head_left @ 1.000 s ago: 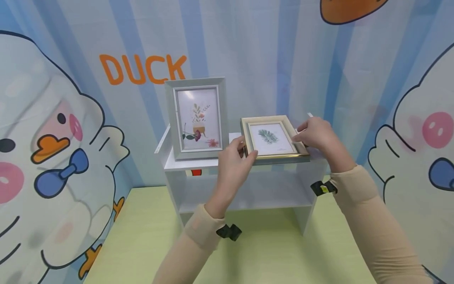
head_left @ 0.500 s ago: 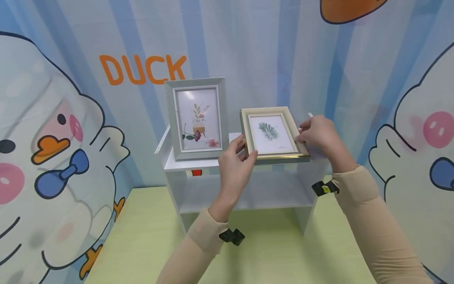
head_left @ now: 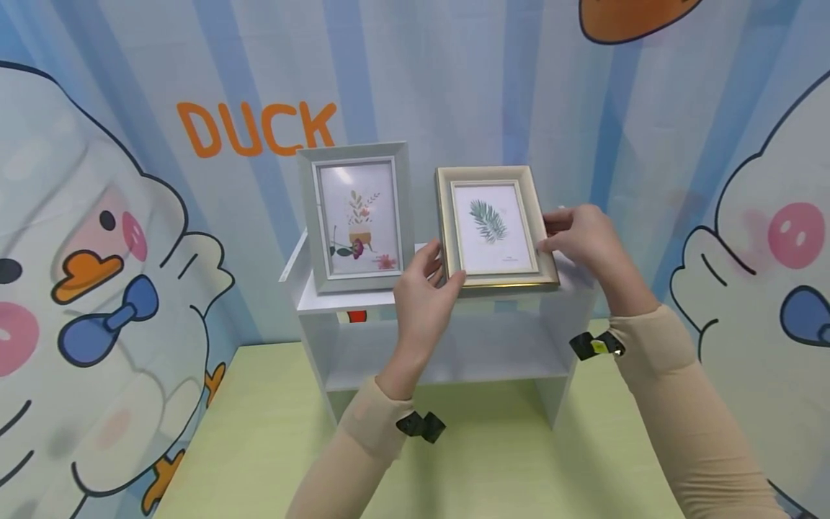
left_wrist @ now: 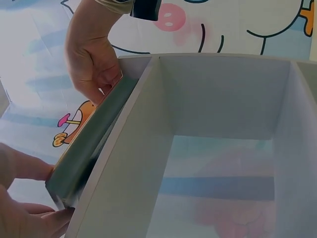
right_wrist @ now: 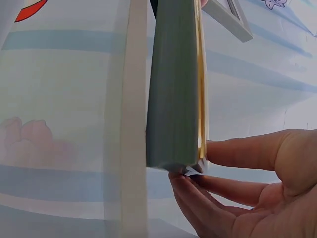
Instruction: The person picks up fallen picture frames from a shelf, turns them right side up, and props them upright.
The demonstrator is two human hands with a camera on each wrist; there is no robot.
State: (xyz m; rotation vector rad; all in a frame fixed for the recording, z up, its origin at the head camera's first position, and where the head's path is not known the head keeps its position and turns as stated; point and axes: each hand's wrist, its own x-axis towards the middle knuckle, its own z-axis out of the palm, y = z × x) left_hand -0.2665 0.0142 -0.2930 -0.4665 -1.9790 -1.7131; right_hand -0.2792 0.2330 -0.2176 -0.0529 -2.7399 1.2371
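Left hand (head_left: 424, 299) and right hand (head_left: 588, 236) pinch opposite sides of the leaf frame (head_left: 489, 225), apparently to steady it on the shelf (head_left: 454, 353) beside the free-standing flower frame (head_left: 358, 216).

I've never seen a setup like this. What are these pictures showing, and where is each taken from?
No machine here: these are a person's bare left hand and right hand. The wide view is taken from the person's head, looking forward and down; each close view is taken from one wrist, looking at that hand's work. A white shelf stands on a pale green surface. On its top stands a flower-pot picture frame. Beside it, both hands hold the gold-edged leaf picture frame.
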